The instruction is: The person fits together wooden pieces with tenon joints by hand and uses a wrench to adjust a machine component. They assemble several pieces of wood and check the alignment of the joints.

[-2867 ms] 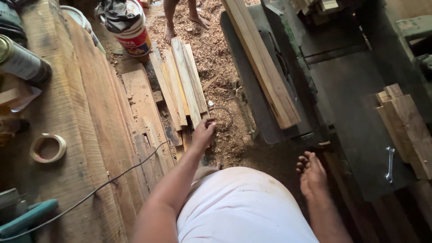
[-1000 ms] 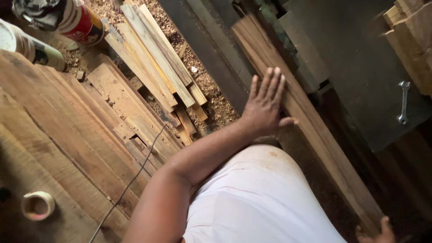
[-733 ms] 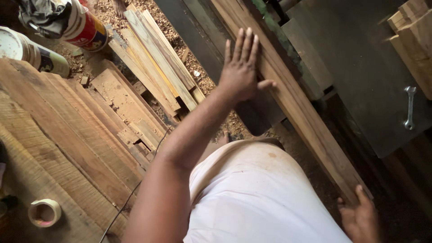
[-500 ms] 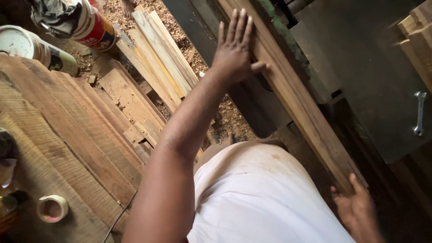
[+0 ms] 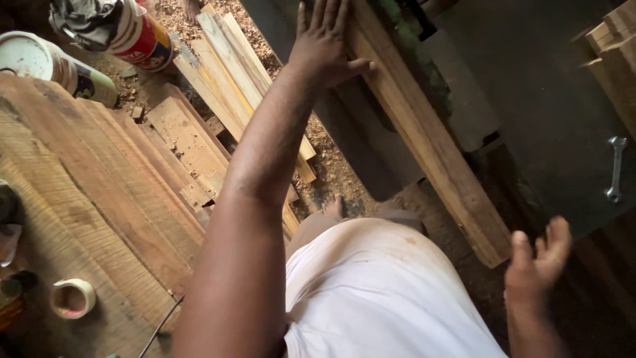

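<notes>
Head view, looking down past a white garment at two bare arms. Left hand [image 5: 324, 41] is stretched far forward on a nearly straight arm, palm down, fingers extended and slightly spread, thumb splayed to the right; the palm lies flat on the upper part of a long wooden plank [image 5: 430, 142]. Right hand [image 5: 535, 264] is raised at the lower right, palm facing inward, fingers loosely open and gently curled, holding nothing; it hangs just beside the plank's near end without visibly touching it.

Plank: pale brown, running diagonally from the top centre down to the right, resting along the edge of a dark machine table [image 5: 530, 99]. A metal wrench [image 5: 616, 169] lies on that dark surface at the far right, and stacked wood blocks [image 5: 616, 46] sit at the upper right corner.

Surroundings: the floor [image 5: 331, 166] is strewn with sawdust and shavings. A bundle of thin wooden slats [image 5: 232, 73] lies on it left of the arm. Broad rough boards [image 5: 93, 185] fill the left side, bearing a roll of tape [image 5: 71, 298]. A red and white bucket [image 5: 136, 36] holding a crumpled cloth and a white-topped can [image 5: 50, 66] stand at the upper left.
</notes>
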